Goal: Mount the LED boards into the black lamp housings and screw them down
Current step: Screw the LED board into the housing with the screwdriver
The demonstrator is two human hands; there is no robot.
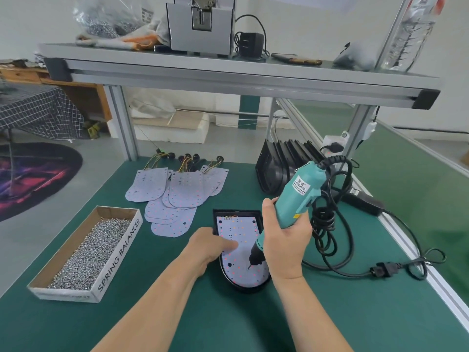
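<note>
A black lamp housing (223,274) lies on the green mat in front of me, with a white LED board (241,232) seated inside it. My left hand (212,243) presses straight fingers on the board's left side. My right hand (285,240) grips a teal electric screwdriver (299,196), held upright and tilted. The screwdriver's bit touches a screw on the board's lower right. A pile of several loose LED boards (175,196) with wires lies farther back. Several empty black housings (281,168) stand stacked at the back right.
A cardboard box of screws (88,252) marked SPRING BALANCER sits at the left. The screwdriver's black cable (337,240) coils on the mat to the right, ending in a plug. An aluminium shelf (228,74) spans overhead. The bench edge rail runs along the right.
</note>
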